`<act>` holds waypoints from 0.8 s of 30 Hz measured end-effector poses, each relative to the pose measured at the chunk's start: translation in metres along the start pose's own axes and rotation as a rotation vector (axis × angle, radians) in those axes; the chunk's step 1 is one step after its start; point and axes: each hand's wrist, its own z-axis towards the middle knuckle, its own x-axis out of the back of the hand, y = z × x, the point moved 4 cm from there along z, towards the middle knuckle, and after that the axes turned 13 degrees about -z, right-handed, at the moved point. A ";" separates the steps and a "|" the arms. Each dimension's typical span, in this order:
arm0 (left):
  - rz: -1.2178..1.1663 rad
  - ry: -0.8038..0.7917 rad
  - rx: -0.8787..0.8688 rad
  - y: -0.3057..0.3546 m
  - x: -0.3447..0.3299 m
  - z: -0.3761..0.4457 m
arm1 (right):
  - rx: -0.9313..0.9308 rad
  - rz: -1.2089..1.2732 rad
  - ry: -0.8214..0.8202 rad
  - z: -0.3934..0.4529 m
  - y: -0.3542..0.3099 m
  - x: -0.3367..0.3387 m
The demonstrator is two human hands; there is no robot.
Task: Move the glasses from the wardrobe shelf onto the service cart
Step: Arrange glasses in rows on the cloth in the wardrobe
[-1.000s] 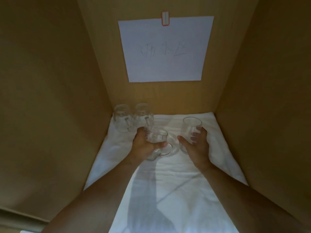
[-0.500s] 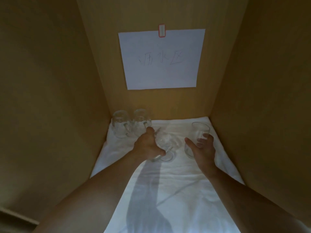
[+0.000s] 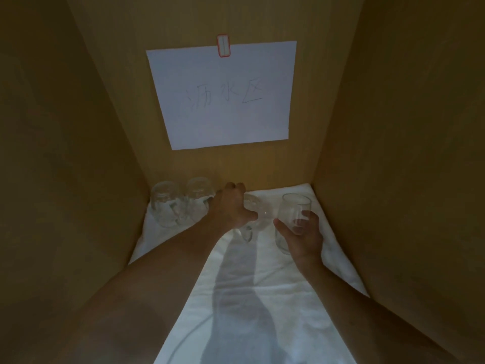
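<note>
Head view shows both hands deep in the wardrobe shelf (image 3: 262, 311), which is lined with a white cloth (image 3: 283, 290). The left hand (image 3: 231, 210) has its fingers and thumb curled round a handled glass (image 3: 258, 215) near the middle of the shelf, and it looks tipped or partly lifted (glass on white cloth is hard to read here). The right hand (image 3: 301, 239) grips a tumbler (image 3: 291, 218) by its side, near the right wall, its base seemingly just off the cloth. Two more glasses (image 3: 181, 203) stand side by side in the back left corner, untouched. A sheet of paper (image 3: 223, 93) hangs on the back panel. The service cart is out of sight, so as far as can be judged none has been delivered: two are in hand, two left to fetch.
</note>
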 end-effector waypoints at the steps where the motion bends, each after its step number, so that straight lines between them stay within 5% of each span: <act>1: 0.035 -0.009 0.001 0.001 -0.002 0.004 | -0.007 0.002 0.001 0.002 0.000 -0.001; 11: 0.165 0.080 0.031 0.005 -0.004 0.039 | 0.018 0.032 -0.048 0.016 -0.007 -0.008; 18: -0.128 -0.282 0.109 0.000 -0.015 0.059 | -0.004 0.080 -0.166 0.023 -0.006 -0.007; 24: -0.176 -0.195 0.070 -0.004 -0.013 0.065 | 0.010 0.035 -0.227 0.020 0.000 -0.008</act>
